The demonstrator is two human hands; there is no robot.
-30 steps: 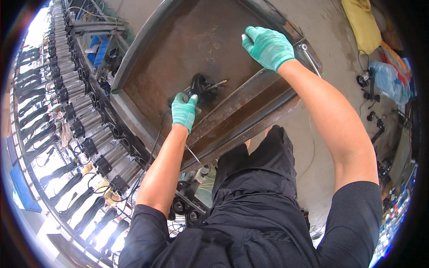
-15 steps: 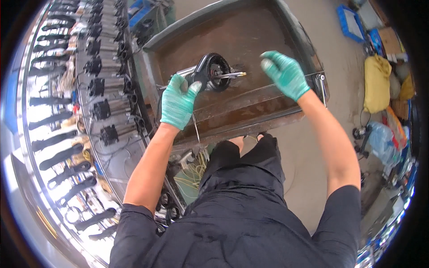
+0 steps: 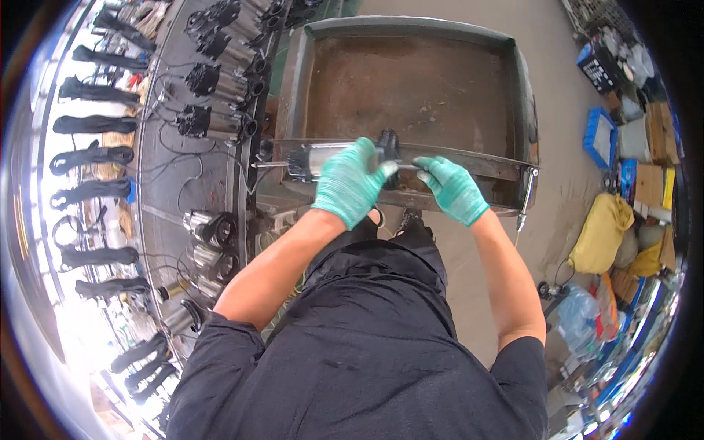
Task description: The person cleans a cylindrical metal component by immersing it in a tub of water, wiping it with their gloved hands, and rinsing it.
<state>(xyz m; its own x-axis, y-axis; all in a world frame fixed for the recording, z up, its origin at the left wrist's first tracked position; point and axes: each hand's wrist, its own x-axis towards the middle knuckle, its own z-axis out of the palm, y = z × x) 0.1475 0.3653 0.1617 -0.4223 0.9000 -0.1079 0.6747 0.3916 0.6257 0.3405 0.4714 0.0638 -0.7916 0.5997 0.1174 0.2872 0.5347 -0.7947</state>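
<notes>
A silver metal cylinder with black end pieces [image 3: 299, 163], apparently a pump or motor body, lies level over the near part of a shallow metal tray [image 3: 411, 27]. My left hand [image 3: 350, 182], in a green knitted glove, is wrapped round its right portion, beside a black round end [image 3: 388, 143]. A thin metal rod [image 3: 406, 166] sticks out to the right of that end. My right hand [image 3: 453, 191], gloved alike, pinches the rod's far end between thumb and fingers. The fingertips partly hide the rod's tip.
A bar [image 3: 477, 158] spans the tray, with a metal fitting [image 3: 529, 192] at its right end. On the left, a workbench [image 3: 165, 220] carries several similar cylinders [image 3: 213, 123] and cables. To the right are a blue crate [image 3: 601, 138] and a yellow sack [image 3: 598, 235].
The cylinder has turned from facing me to lying level across the tray. My right hand has come left and closed on the rod. The view has shifted.
</notes>
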